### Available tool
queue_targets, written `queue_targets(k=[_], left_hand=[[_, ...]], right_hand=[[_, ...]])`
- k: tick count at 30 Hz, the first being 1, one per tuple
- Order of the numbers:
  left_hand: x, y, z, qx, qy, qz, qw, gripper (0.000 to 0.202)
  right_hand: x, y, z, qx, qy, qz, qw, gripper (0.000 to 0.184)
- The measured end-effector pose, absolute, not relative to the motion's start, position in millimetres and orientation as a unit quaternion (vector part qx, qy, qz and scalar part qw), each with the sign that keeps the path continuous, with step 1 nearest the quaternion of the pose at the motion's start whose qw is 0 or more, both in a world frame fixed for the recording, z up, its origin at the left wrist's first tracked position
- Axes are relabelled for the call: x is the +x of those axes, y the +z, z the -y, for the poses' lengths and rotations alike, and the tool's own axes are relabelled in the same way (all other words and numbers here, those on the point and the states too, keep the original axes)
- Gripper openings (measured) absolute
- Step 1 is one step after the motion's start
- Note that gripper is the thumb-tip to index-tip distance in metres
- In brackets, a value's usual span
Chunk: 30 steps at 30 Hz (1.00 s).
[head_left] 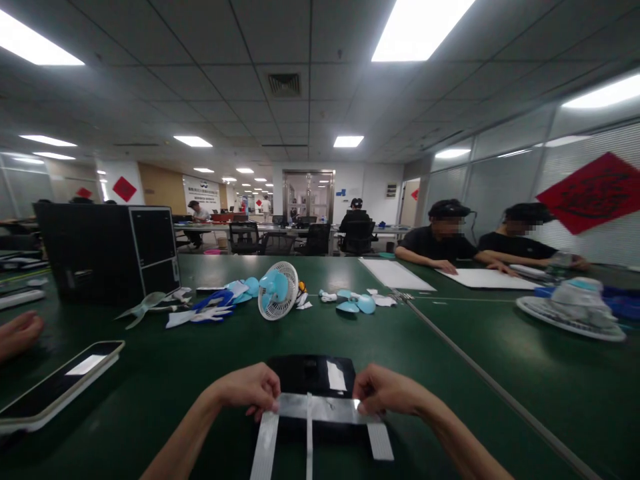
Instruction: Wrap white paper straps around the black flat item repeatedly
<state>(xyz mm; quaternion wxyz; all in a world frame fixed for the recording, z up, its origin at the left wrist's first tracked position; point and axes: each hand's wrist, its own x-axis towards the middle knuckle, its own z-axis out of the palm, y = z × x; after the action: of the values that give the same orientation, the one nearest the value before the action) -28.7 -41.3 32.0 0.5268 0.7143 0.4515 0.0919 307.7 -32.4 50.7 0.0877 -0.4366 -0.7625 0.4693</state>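
I have both hands low in front of me, each pinched shut on one end of a silvery strip (320, 408). The left hand (247, 390) grips it with thumb and fingertips (267, 403), and the right hand (387, 393) does the same at the far end. The strip spans the gap between the two sets of fingers and lies across the near edge of a flat black case (310, 373), which sits just beyond the fingertips on the green table (500, 347). Three more pale strips run from that span down towards me, one under each hand and a thin one midway between them. It looks like tape, though I cannot be sure. The risk I see is uneven pull: if one pinch draws harder, the strip could skew, crease or lift off the case, and the hanging pieces could fold onto each other. The case is not held by anything but the strip, so a tug could slide it. Well left of the left fingers lies a phone (60, 383), with another person's hand (17, 333) beyond it. A small fan (278, 291) stands far ahead.
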Motion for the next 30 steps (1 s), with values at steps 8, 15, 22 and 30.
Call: queue_targets(k=[8, 15, 22, 30], left_hand=[[-29, 38, 43, 0.757, 0.092, -0.475, 0.439, 0.02], [-24, 37, 44, 0.762, 0.066, -0.509, 0.395, 0.023], [-23, 36, 44, 0.757, 0.071, -0.513, 0.399, 0.029], [-26, 28, 39, 0.761, 0.073, -0.503, 0.403, 0.032]], right_hand=[[300, 41, 31, -0.465, 0.384, 0.794, 0.074, 0.02], [295, 42, 34, -0.476, 0.322, 0.814, 0.085, 0.019], [291, 49, 42, -0.502, 0.282, 0.814, 0.072, 0.019], [289, 49, 45, -0.505, 0.277, 0.815, 0.071, 0.019]])
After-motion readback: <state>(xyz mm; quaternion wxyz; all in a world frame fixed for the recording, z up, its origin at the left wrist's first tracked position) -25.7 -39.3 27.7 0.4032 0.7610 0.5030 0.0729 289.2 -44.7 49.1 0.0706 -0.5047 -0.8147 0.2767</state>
